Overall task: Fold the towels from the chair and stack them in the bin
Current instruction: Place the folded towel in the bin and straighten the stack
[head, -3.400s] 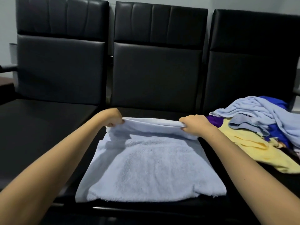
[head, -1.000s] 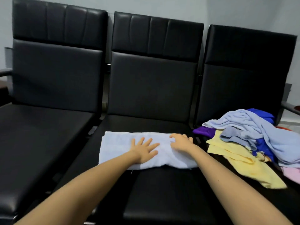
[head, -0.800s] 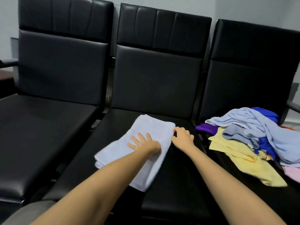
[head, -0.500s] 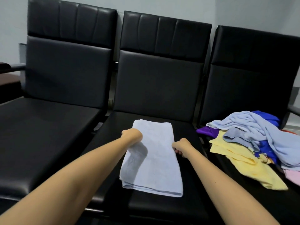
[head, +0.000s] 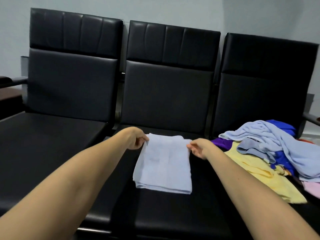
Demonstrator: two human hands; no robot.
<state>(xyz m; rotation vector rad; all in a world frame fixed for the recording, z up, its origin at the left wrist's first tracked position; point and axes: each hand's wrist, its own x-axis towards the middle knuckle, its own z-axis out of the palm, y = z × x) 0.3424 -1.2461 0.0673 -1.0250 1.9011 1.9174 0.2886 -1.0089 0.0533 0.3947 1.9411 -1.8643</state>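
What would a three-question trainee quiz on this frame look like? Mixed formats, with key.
1. True or false: the folded pale blue terry towel lies on the middle black leather seat.
2. The heap of unfolded coloured towels sits on: A) the left seat, B) the middle seat, C) the right seat.
3. Fill in: the left hand and the right hand each pinch a far ___ of the folded towel.

Key: 1 true; 2 C; 3 corner.
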